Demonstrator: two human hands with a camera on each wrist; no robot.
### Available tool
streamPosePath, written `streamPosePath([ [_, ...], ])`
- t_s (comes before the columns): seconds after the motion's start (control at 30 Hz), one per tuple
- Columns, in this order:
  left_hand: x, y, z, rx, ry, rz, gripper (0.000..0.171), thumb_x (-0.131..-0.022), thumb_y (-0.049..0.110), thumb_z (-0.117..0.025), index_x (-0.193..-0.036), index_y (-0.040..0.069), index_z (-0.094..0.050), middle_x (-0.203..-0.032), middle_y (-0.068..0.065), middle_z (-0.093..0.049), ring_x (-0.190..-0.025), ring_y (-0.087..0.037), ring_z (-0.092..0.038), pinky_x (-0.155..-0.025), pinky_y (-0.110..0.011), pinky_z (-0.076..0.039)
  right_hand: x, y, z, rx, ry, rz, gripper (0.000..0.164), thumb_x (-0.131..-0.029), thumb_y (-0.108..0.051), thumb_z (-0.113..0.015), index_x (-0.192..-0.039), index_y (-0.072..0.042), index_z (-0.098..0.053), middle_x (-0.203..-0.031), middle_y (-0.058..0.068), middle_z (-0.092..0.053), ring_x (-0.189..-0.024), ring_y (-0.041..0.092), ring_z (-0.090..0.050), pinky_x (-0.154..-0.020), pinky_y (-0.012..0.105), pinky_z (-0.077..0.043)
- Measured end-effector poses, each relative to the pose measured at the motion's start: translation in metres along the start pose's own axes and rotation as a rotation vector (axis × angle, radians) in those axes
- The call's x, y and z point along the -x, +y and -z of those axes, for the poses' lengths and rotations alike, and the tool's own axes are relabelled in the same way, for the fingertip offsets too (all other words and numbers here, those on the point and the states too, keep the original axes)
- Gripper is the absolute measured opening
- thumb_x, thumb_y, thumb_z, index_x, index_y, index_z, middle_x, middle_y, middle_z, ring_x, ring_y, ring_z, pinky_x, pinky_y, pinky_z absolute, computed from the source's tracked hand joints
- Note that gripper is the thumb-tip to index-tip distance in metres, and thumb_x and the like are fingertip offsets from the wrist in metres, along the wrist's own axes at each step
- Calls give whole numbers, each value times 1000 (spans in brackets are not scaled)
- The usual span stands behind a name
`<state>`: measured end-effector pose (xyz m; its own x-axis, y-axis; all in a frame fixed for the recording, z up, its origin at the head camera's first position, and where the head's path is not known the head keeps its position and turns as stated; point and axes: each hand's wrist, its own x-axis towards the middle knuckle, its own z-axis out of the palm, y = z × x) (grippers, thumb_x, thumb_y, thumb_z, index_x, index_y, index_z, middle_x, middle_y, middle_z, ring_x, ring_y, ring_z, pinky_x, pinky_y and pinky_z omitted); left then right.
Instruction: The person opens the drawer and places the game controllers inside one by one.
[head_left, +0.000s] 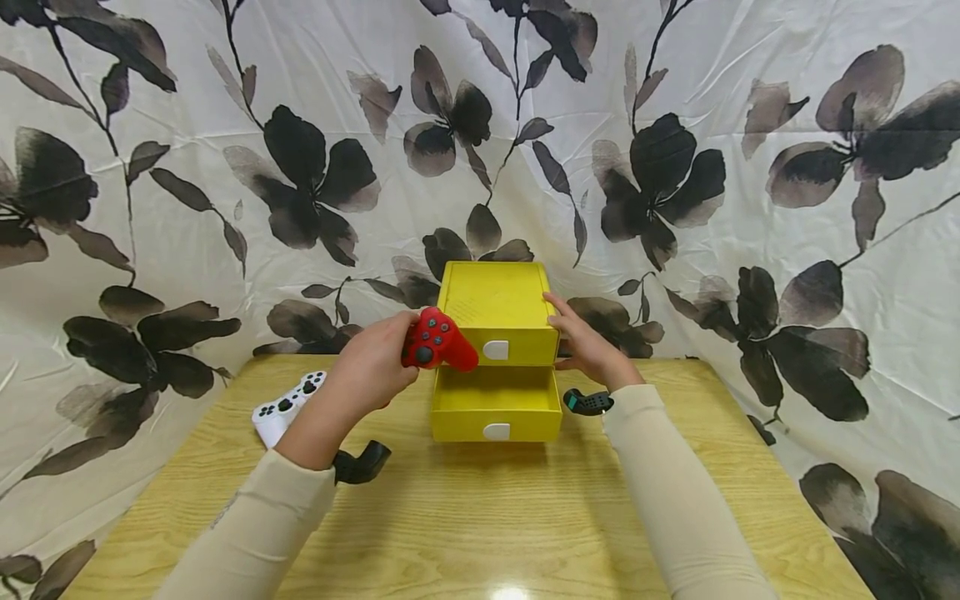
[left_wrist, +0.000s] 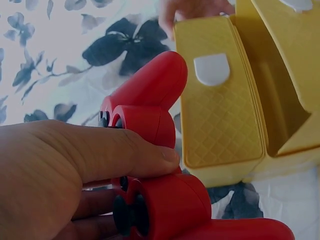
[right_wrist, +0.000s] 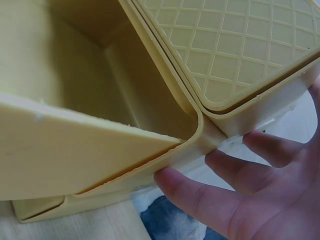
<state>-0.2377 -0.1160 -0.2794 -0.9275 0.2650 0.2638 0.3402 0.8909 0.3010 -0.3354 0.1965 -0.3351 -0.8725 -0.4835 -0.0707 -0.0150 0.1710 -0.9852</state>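
Note:
My left hand (head_left: 372,362) grips a red game controller (head_left: 450,343), its thumb laid across the middle as the left wrist view shows. The controller is held up in front of the left side of a small yellow drawer unit (head_left: 491,293). Of its two drawers, the upper one (head_left: 450,346) is closed and the lower drawer (head_left: 457,425) is pulled out; each has a white tab. At the unit's right side is my right hand (head_left: 592,343), with fingertips (right_wrist: 170,180) against the yellow side wall in the right wrist view.
A white game controller (head_left: 281,408) lies on the wooden table (head_left: 480,517) at the left, partly behind the left forearm. Black wrist devices (head_left: 362,463) sit on both wrists. Behind the table hangs a white cloth (head_left: 555,208) with dark flowers.

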Motion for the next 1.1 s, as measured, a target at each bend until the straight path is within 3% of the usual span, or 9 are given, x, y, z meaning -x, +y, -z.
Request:
streamPosePath([
  [0.3, -6, 19, -9, 20, -2, -45, 62, -76, 5, -77, -131, 2, -48, -121, -15, -64, -104, -30, -61, -93, -44, -53, -1, 1, 1, -10, 3, 0, 60, -103, -37, -33, -155, -37, -2, -164, 8, 3, -145, 50, -15, -106, 71, -28],
  [0.47, -9, 27, -14, 10, -1, -74, 60, -76, 5, -76, -130, 2, -50, -118, -14, -65, -104, -29, -62, -94, -42, -53, -11, 12, 8, -22, 12, -1, 59, -103, -38, -33, -154, -41, -3, -164, 6, 4, -145, 50, -15, -105, 72, -29],
  [0.77, -14, 37, -23, -20, 14, -150, 57, -76, 6, -77, -128, 3, -53, -115, -12, -65, -102, -28, -61, -94, -41, -53, -19, 23, 10, -15, 40, 7, 57, -102, -45, -36, -152, -47, -9, -163, 2, 1, -145, 49, -16, -104, 73, -28],
  [1.1, -22, 47, -40, -74, 28, -240, 57, -78, 9, -76, -131, 3, -54, -123, -10, -64, -111, -26, -60, -97, -38, -51, -19, 23, 10, -11, 44, 2, 57, -101, -46, -35, -152, -48, -9, -163, 2, 1, -145, 49, -14, -104, 73, -27],
])
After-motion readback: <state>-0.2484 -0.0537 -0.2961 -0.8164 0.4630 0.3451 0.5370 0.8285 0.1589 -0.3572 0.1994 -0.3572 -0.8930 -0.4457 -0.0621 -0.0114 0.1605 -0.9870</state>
